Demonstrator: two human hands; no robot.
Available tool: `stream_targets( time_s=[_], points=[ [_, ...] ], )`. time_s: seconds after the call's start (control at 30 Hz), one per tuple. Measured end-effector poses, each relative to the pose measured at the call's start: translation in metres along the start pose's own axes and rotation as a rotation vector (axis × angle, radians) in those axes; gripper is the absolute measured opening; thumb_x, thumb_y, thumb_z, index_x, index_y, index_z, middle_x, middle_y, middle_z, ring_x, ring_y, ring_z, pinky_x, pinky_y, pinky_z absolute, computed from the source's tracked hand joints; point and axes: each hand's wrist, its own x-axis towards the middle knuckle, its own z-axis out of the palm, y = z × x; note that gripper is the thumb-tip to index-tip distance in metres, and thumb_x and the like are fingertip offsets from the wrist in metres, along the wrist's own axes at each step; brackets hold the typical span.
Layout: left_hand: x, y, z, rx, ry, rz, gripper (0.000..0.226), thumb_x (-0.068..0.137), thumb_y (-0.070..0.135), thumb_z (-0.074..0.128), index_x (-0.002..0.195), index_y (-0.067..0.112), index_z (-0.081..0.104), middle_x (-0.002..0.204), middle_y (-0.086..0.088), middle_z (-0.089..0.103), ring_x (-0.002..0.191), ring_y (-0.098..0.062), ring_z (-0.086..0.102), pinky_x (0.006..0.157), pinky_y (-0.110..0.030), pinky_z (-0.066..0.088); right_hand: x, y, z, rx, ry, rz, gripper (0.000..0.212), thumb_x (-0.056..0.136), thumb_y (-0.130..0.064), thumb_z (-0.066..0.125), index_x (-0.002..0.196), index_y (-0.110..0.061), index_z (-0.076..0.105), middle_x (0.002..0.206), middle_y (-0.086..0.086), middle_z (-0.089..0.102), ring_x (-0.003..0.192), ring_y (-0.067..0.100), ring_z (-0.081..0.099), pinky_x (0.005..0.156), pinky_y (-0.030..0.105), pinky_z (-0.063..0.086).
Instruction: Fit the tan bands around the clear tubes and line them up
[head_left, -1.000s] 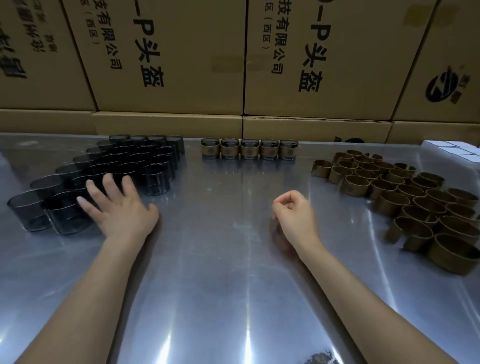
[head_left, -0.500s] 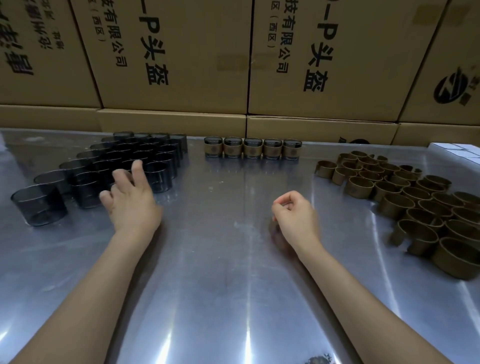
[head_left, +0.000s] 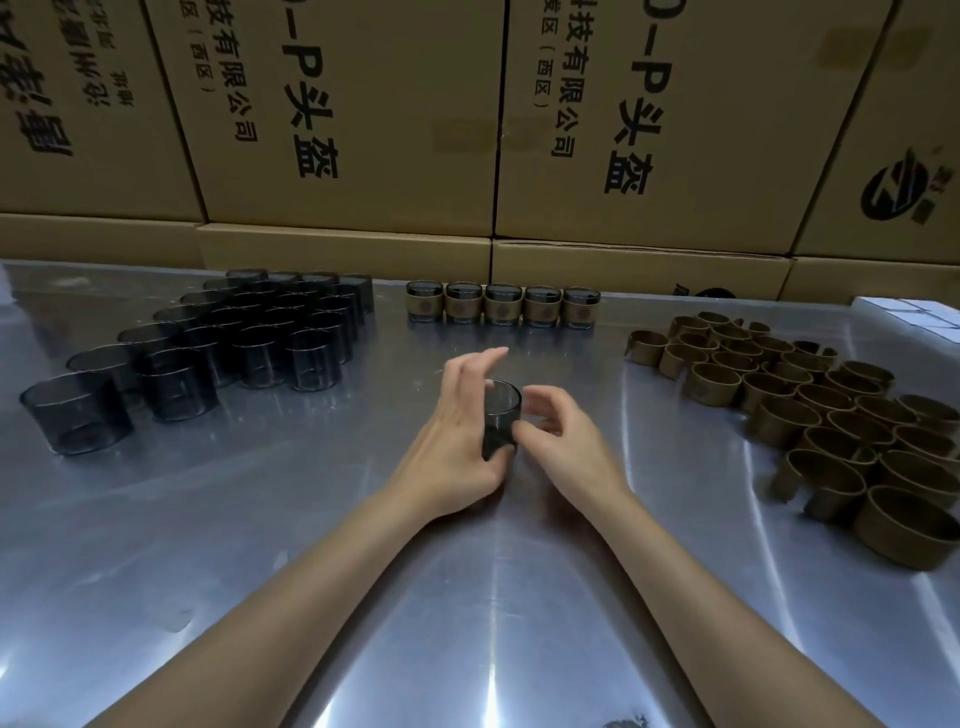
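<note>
Left hand and right hand — both curled around one clear tube, fingertips pinching.

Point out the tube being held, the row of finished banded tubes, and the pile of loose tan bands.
held tube (head_left: 502, 410): head view, upper wall.
row of banded tubes (head_left: 503, 310): head view, middle tube's band.
loose tan bands (head_left: 711, 383): head view, one band's outer wall.

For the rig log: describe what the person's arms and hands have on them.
Nothing is worn. The left hand and right hand are bare, without gloves, rings or a watch in view. Both forearms are bare right down to the bottom of the picture; no sleeve shows.
</note>
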Motion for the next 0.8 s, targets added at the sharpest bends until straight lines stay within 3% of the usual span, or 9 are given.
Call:
stream_targets(
  time_s=[0.1,0.2,0.23,0.3,0.37,0.47,0.53,0.63,0.8],
  points=[
    [0.001,0.003,0.003,-0.005,-0.018,0.016,0.098,0.068,-0.003,0.063,0.148,0.025,0.013,0.147,0.006,0.012,0.126,-0.012,0.034,0.091,-0.037,0.048,-0.003,-0.003,0.001,-0.108,-0.075,0.001,0.070,0.056,-0.066,0.057,0.122,-0.045,0.046,0.117,-0.020,0.062,0.112,0.010,0.058,0.099,0.042,0.047],
    [0.005,0.006,0.009,-0.179,-0.062,-0.107,0.106,0.066,-0.010,0.062,0.146,0.035,0.011,0.148,0.005,0.014,0.117,0.006,0.040,0.088,-0.011,0.045,-0.004,-0.004,0.001,-0.097,-0.028,0.002,0.071,0.051,-0.072,0.057,0.115,-0.043,0.048,0.112,-0.017,0.064,0.108,0.011,0.060,0.094,0.041,0.050],
    [0.007,0.008,0.010,-0.299,-0.104,-0.205,0.107,0.068,-0.011,0.063,0.147,0.036,0.010,0.148,0.003,0.020,0.112,0.010,0.045,0.084,-0.008,0.046,-0.003,-0.004,0.000,-0.052,0.002,0.004,0.068,0.052,-0.069,0.061,0.113,-0.039,0.052,0.111,-0.014,0.065,0.107,0.012,0.060,0.094,0.042,0.050],
    [0.011,0.011,0.012,-0.498,-0.195,-0.358,0.108,0.067,-0.006,0.068,0.151,0.029,0.012,0.147,-0.001,0.032,0.114,-0.004,0.055,0.085,-0.019,0.052,-0.001,-0.002,-0.001,0.050,0.053,0.008,0.059,0.062,-0.052,0.074,0.115,-0.030,0.059,0.111,-0.008,0.066,0.109,0.016,0.060,0.094,0.044,0.050],
    [0.014,0.011,0.013,-0.662,-0.191,-0.424,0.104,0.061,0.008,0.064,0.152,0.024,0.017,0.145,-0.002,0.038,0.121,-0.012,0.053,0.087,-0.021,0.050,0.000,0.000,-0.003,0.115,0.073,-0.011,0.054,0.070,-0.033,0.080,0.119,-0.026,0.060,0.113,-0.003,0.066,0.113,0.020,0.057,0.096,0.045,0.049],
    [0.017,0.011,0.011,-0.867,-0.099,-0.519,0.092,0.067,0.017,0.068,0.149,0.021,0.027,0.141,0.001,0.048,0.114,-0.001,0.056,0.091,-0.017,0.046,0.001,0.003,-0.006,0.161,0.063,-0.081,0.049,0.074,-0.022,0.080,0.119,-0.026,0.060,0.113,-0.006,0.067,0.114,0.018,0.057,0.096,0.045,0.049],
    [0.015,0.011,0.011,-0.829,-0.033,-0.503,0.078,0.076,0.014,0.079,0.142,0.017,0.039,0.130,0.004,0.058,0.114,-0.001,0.058,0.091,-0.015,0.047,0.000,0.004,-0.007,0.202,0.059,-0.122,0.048,0.074,-0.013,0.079,0.117,-0.026,0.061,0.109,-0.010,0.067,0.107,0.009,0.061,0.095,0.042,0.051],
    [0.014,0.012,0.013,-0.695,0.049,-0.442,0.051,0.077,0.006,0.078,0.121,0.018,0.056,0.113,0.006,0.066,0.103,0.001,0.062,0.083,-0.010,0.046,0.000,0.004,-0.006,0.199,0.064,-0.153,0.052,0.074,-0.003,0.075,0.120,-0.023,0.061,0.110,-0.010,0.067,0.105,0.006,0.062,0.096,0.039,0.051],
    [0.015,0.016,0.015,-0.673,0.165,-0.481,0.048,0.071,0.003,0.082,0.111,0.012,0.057,0.103,0.000,0.065,0.094,-0.007,0.062,0.074,-0.010,0.048,-0.002,0.004,-0.004,0.165,0.031,-0.233,0.049,0.073,-0.010,0.077,0.117,-0.025,0.063,0.105,-0.011,0.069,0.100,0.007,0.064,0.089,0.039,0.053]
  ],
)
